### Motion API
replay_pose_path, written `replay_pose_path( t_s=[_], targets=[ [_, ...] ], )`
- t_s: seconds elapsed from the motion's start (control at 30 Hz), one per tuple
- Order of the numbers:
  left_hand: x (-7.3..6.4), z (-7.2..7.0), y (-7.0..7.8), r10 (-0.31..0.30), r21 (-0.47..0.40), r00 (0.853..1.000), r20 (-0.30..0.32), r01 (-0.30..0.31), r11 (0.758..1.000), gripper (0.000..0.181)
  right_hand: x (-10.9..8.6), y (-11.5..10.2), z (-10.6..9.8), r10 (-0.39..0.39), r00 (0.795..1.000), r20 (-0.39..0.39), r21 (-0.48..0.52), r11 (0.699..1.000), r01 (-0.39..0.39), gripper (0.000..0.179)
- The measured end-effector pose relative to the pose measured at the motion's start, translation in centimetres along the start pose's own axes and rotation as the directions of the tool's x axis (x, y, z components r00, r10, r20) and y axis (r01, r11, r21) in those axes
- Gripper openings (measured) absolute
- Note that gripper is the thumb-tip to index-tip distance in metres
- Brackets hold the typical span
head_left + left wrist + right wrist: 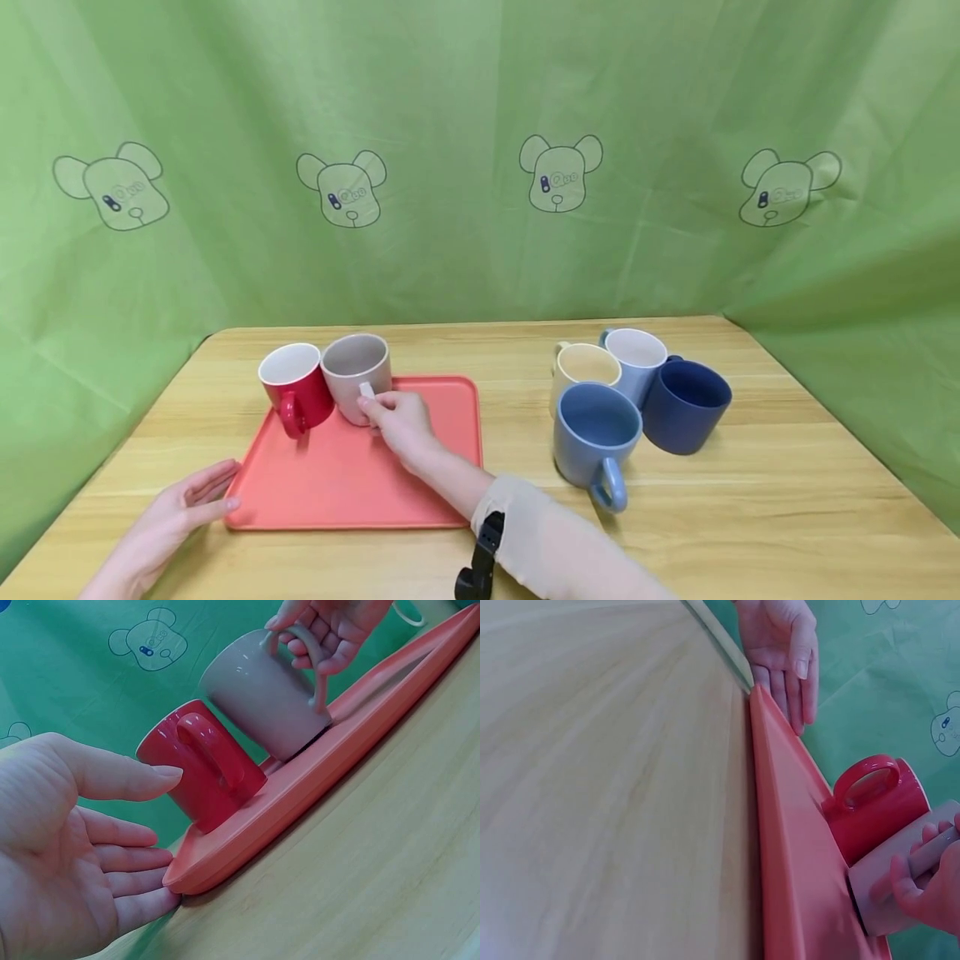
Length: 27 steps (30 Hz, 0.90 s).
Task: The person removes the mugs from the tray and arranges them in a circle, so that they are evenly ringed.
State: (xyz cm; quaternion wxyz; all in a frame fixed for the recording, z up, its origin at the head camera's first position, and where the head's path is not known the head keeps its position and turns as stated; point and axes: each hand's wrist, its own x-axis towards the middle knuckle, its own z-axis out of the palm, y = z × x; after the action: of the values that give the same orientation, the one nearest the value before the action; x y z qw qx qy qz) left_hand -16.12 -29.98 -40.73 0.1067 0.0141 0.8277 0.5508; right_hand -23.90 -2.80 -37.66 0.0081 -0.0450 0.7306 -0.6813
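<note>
My right hand [405, 425] grips the handle of a grey mug [352, 379], which is at the back of a coral-red tray [322, 492]. In the left wrist view the grey mug [262, 694] leans a little, its base close over the tray. A red mug [300, 392] with a white inside stands to its left on the tray, handle facing me. My left hand [180, 517] is at the tray's front left corner, fingers extended and thumb over the rim; its fingertips touch the tray's edge in the left wrist view.
On the right of the wooden table [787, 500] several mugs stand in a close group: a cream mug [585, 367], a pale blue mug [637, 358], a navy mug [686, 408] and a grey-blue mug [596, 433] in front. A green curtain [450, 267] hangs behind.
</note>
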Motion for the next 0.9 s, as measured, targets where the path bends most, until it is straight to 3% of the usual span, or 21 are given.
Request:
replay_pose_path(
  t_s=[0.6, 0.9],
  targets=[
    [-0.2, -0.1, 0.0, -0.003, -0.001, 1.000, 0.010, 0.003, 1.000, 0.066, -2.3, -0.6, -3.5, 0.003, 0.994, 0.106, 0.209, 0.978, -0.025, 0.023],
    [-0.1, -0.1, 0.0, 0.008, -0.007, 1.000, 0.014, -0.008, 1.000, 0.065, -3.4, -1.5, -5.9, -0.083, 0.986, 0.144, 0.239, 0.970, 0.047, 0.024]
  ],
)
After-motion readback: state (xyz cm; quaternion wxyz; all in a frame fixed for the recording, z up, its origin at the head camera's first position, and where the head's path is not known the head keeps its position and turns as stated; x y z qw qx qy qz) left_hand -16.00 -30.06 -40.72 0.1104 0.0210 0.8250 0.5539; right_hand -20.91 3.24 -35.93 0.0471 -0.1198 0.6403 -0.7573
